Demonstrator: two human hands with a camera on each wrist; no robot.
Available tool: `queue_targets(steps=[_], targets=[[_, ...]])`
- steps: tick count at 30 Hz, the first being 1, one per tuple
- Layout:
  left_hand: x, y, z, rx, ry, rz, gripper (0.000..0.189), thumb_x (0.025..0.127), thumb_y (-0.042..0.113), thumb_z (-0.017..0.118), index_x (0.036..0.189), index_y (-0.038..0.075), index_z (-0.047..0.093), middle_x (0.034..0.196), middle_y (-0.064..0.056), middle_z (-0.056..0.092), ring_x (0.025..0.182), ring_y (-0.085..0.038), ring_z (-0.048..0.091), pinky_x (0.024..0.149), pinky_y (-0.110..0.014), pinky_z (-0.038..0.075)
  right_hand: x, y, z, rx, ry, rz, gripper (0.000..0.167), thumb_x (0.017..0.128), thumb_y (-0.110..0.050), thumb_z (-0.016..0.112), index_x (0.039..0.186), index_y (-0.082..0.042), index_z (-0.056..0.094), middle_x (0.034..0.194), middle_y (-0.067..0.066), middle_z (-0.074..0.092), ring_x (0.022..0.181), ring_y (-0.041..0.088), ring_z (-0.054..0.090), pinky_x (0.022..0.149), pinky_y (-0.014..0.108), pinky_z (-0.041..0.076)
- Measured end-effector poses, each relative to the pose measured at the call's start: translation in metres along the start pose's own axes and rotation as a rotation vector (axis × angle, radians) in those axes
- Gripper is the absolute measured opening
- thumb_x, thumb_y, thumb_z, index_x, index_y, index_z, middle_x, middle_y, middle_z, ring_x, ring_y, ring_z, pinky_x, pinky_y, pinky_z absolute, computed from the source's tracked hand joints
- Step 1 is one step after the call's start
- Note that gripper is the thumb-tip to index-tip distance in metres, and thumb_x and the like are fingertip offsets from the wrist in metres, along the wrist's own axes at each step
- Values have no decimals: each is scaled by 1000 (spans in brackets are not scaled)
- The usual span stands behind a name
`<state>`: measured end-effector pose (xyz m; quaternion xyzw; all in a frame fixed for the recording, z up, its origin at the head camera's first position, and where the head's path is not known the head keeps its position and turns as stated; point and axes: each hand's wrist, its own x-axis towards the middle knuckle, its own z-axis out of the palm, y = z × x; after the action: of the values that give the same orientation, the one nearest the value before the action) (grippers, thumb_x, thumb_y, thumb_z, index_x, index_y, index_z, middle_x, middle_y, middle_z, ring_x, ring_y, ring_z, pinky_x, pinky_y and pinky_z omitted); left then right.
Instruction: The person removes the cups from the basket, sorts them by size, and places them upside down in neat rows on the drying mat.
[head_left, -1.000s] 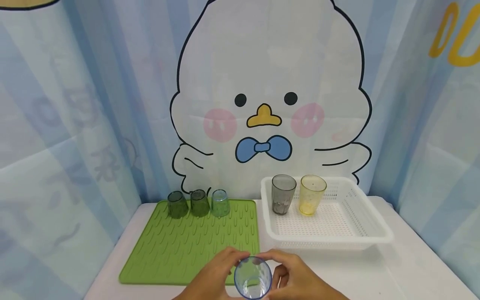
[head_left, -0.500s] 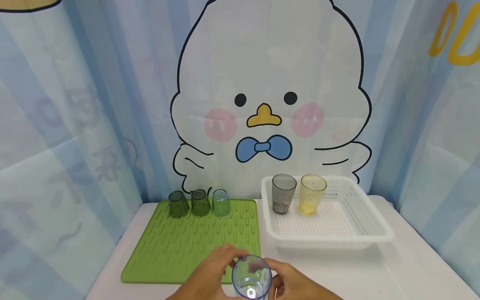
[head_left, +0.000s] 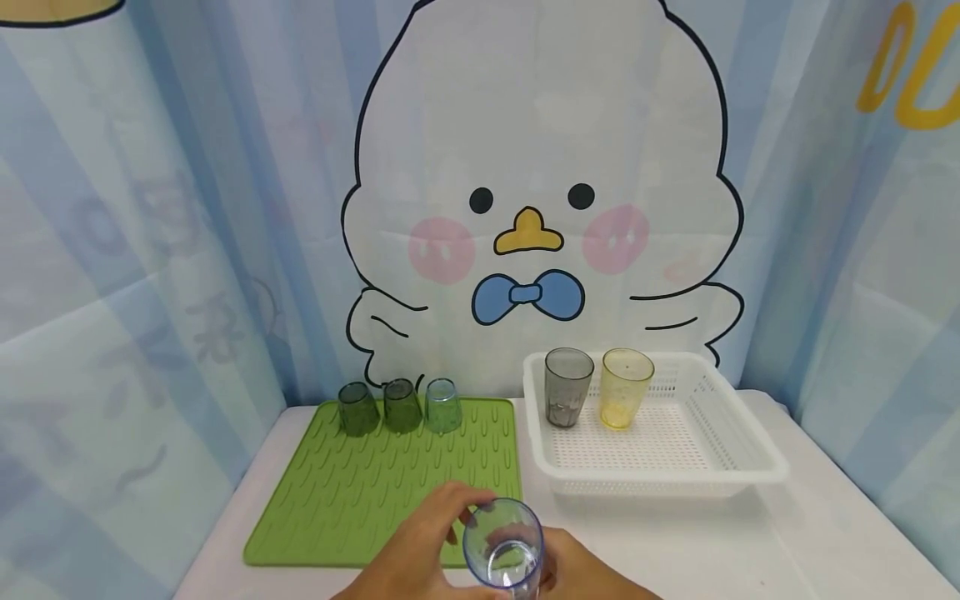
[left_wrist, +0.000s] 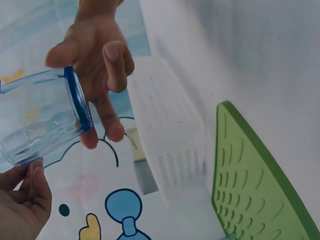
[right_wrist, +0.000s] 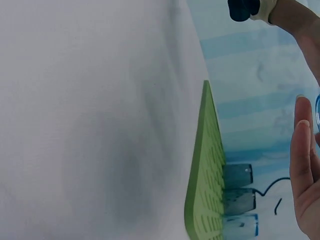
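Observation:
In the head view my left hand (head_left: 416, 546) holds a clear blue-rimmed drinking glass (head_left: 512, 567) near its rim, upright with a slight tilt. The left wrist view shows the left fingertips (left_wrist: 35, 175) pinching the wall of the glass (left_wrist: 40, 120). My right hand (head_left: 585, 571) is at the right of the glass, partly hidden behind it. Its fingers (left_wrist: 112, 120) are spread around the thick blue base in the left wrist view; whether they touch is unclear. In the right wrist view the right hand (right_wrist: 306, 160) has rather straight fingers, with the glass almost out of frame.
A green drying mat (head_left: 375, 508) lies on the left, bearing a dark green glass (head_left: 357, 410), another dark green glass (head_left: 402, 407) and a paler one (head_left: 443, 407) along its back edge. A white basket (head_left: 667, 479) on the right contains a grey glass (head_left: 567, 387) and a yellow glass (head_left: 624, 390).
The glass has shifted slightly up in the head view and tilted a little. My right hand has slid from the rim down behind the glass, while the left keeps its hold.

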<state>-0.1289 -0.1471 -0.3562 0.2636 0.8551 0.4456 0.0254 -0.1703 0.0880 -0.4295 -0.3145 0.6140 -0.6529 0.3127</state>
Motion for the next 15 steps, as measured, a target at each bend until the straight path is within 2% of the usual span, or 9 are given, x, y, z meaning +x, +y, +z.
queue_targets(steps=[3, 8, 15], targets=[[-1, -3, -2, -11, 1, -17, 76, 78, 48, 84, 139, 19, 51, 127, 1, 54, 107, -10, 51, 83, -24, 51, -3, -2, -5, 12, 12, -53, 51, 91, -8, 71, 137, -2, 51, 121, 10, 68, 106, 20, 70, 91, 30, 56], [-2, -7, -5, -5, 0, -75, 78, 79, 53, 81, 143, 24, 47, 130, 3, 52, 110, -12, 51, 84, -26, 48, -6, -9, -17, 21, 2, -174, 53, 88, 0, 71, 134, 9, 47, 116, 10, 67, 98, 16, 71, 83, 31, 59], [-2, -13, -4, -14, 20, -89, 74, 83, 50, 79, 142, 18, 47, 130, 3, 54, 110, -15, 51, 85, -28, 48, -7, -23, -30, -42, 49, -218, 60, 85, 1, 75, 136, 12, 45, 110, 9, 68, 87, 17, 74, 71, 32, 60]])
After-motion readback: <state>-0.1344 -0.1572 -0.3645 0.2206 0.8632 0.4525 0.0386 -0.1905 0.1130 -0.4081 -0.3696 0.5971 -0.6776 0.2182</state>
